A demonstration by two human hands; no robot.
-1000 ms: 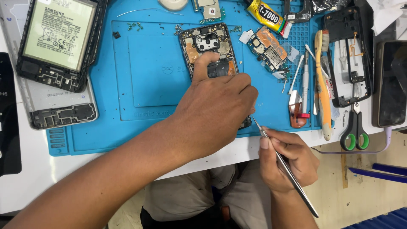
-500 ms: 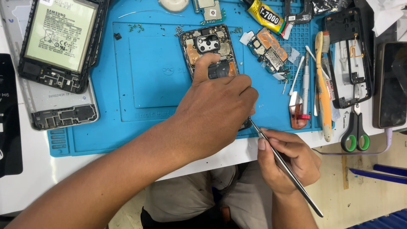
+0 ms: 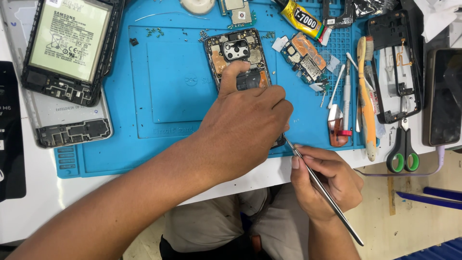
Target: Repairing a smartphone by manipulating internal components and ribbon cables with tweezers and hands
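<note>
An opened phone [image 3: 237, 55] lies on the blue work mat [image 3: 159, 86], back cover off, its camera module and board showing. My left hand [image 3: 243, 123] presses down on it, thumb on the middle, and covers its lower half. My right hand [image 3: 325, 180] grips metal tweezers [image 3: 320, 188] at the table's front edge. The tweezers' tip reaches the phone's lower right corner under my left hand; the exact contact point is hidden.
Another opened phone with a battery [image 3: 70, 48] and a grey frame [image 3: 62, 120] lie at left. A circuit board [image 3: 305, 60], glue tube [image 3: 303, 17], toothbrush [image 3: 366, 96], screwdriver [image 3: 346, 91], black frame [image 3: 392, 72] and green-handled scissors [image 3: 402, 147] lie at right. A dark phone [image 3: 442, 96] sits far right.
My right hand and the tweezers have shifted slightly; my left hand stays on the phone.
</note>
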